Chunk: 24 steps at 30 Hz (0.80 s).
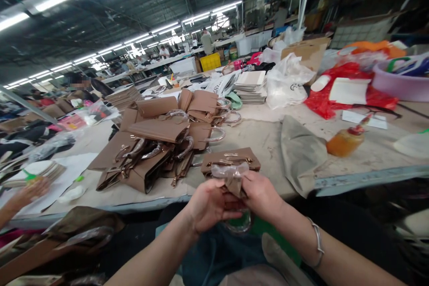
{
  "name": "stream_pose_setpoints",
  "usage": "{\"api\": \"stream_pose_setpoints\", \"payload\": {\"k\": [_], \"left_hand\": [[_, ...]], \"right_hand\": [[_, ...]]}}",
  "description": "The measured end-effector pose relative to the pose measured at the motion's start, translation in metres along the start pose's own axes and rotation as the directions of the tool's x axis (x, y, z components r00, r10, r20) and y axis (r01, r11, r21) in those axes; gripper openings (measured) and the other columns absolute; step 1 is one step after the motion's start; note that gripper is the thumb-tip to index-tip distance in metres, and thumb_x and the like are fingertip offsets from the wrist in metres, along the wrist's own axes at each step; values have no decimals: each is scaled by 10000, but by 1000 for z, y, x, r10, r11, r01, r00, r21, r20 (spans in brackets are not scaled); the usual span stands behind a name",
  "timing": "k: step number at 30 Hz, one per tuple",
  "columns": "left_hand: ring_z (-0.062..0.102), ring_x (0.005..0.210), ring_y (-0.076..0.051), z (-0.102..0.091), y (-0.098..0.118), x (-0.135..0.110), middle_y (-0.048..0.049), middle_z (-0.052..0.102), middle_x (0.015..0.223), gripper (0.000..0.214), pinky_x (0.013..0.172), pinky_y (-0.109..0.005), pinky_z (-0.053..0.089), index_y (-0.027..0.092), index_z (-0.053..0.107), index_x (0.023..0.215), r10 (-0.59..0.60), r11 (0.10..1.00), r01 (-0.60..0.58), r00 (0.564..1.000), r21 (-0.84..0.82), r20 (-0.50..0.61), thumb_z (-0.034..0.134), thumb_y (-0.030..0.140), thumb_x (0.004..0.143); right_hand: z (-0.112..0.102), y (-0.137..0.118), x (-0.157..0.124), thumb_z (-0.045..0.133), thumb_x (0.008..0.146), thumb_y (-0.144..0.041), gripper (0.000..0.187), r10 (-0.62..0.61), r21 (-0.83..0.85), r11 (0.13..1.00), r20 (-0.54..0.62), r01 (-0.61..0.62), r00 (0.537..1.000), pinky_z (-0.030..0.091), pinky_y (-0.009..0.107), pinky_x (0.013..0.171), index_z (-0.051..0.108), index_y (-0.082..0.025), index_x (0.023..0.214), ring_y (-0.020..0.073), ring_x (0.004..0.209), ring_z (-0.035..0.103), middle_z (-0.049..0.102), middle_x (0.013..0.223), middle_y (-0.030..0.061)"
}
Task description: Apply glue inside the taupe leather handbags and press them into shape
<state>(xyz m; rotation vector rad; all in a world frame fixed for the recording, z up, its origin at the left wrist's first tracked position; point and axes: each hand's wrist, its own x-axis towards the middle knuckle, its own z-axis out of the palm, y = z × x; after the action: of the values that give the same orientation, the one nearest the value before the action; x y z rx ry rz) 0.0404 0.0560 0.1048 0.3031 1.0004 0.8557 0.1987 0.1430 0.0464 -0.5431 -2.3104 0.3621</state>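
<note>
A brown handbag (231,155) with gold fittings lies at the table's front edge, right before me. Its handles are wrapped in clear plastic; one handle (239,228) hangs below my hands. My left hand (214,203) is curled under a brown flap or strap of the bag, with several fingers stretched beneath it. From the other side my right hand (259,192) pinches the same brown piece. Exactly which part of the bag is between the fingers is partly hidden. A bracelet (317,241) circles my right wrist.
A heap of brown handbags (154,143) lies to the left. On the right are a grey-green cloth (298,156), a bottle of amber liquid (345,140), glasses, a red plastic bag (351,85) and a purple basin (402,78). A co-worker's hand (35,190) holds a green-handled brush at far left.
</note>
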Motion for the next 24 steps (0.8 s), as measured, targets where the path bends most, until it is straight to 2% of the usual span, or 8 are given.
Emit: {"api": "stream_pose_setpoints", "payload": {"k": [2, 4, 5, 8, 10, 12, 15, 24], "left_hand": [[697, 892, -277, -4, 9, -20, -173, 734, 959, 580, 768, -329, 510, 101, 656, 1067, 17, 973, -23, 999, 228, 29, 626, 558, 710], [689, 806, -255, -9, 16, -37, -146, 735, 898, 515, 727, -333, 506, 122, 680, 1010, 236, 796, -138, 967, 589, -93, 645, 565, 750], [675, 788, -247, -12, 19, -42, -128, 725, 875, 447, 731, -345, 508, 134, 685, 958, 449, 615, -189, 882, 766, -142, 669, 533, 758], [630, 989, -284, -20, 23, -39, -132, 673, 1056, 384, 893, -422, 503, 155, 664, 1019, 888, 10, -156, 456, 988, 63, 747, 402, 737], [551, 1177, -314, -20, 22, -25, -158, 600, 1240, 564, 1016, -468, 452, 154, 596, 1198, 900, -225, -129, 353, 966, 257, 795, 344, 706], [512, 1231, -322, -14, 21, -6, -176, 569, 1287, 701, 1054, -484, 429, 138, 522, 1281, 867, -326, -123, 355, 937, 348, 834, 311, 677], [553, 1162, -311, -1, 23, 16, -172, 599, 1211, 649, 1005, -473, 467, 123, 513, 1218, 852, -323, -163, 378, 932, 362, 836, 312, 688], [674, 954, -248, 16, 54, 40, -71, 722, 1053, 457, 856, -358, 511, 182, 612, 1131, 693, -77, -269, 678, 960, 246, 689, 190, 681]], "right_hand": [[-6, 8, 7, 517, 747, -17, 222, 57, 6, 998, -6, -57, 998, 536, 295, 750, 656, -141, 868, 219, 850, 653, 687, 919, 109], [-14, 13, 14, 532, 753, -20, 181, 107, 12, 994, 2, -107, 994, 527, 276, 731, 650, -145, 809, 206, 824, 660, 684, 897, 98], [-18, 14, 18, 541, 751, -18, 174, 125, 17, 992, 12, -125, 992, 521, 267, 728, 649, -147, 797, 200, 820, 662, 683, 891, 91], [-30, 13, 30, 572, 729, -13, 162, 158, 35, 986, 55, -160, 986, 501, 243, 706, 646, -152, 767, 187, 810, 661, 678, 867, 71], [-37, 10, 39, 586, 725, -13, 156, 170, 48, 983, 87, -175, 982, 485, 233, 688, 646, -154, 751, 178, 792, 657, 674, 853, 60], [-44, 6, 45, 601, 719, -10, 157, 175, 58, 981, 121, -183, 977, 473, 227, 679, 653, -154, 754, 169, 781, 653, 675, 854, 53], [-50, 2, 51, 631, 713, -23, 137, 172, 63, 981, 179, -185, 969, 456, 219, 660, 653, -157, 733, 157, 752, 642, 675, 826, 37], [-49, -3, 58, 618, 769, -106, 168, 227, 30, 969, 282, -245, 932, 492, 251, 746, 692, -133, 917, 184, 847, 642, 650, 1020, 84]]}}
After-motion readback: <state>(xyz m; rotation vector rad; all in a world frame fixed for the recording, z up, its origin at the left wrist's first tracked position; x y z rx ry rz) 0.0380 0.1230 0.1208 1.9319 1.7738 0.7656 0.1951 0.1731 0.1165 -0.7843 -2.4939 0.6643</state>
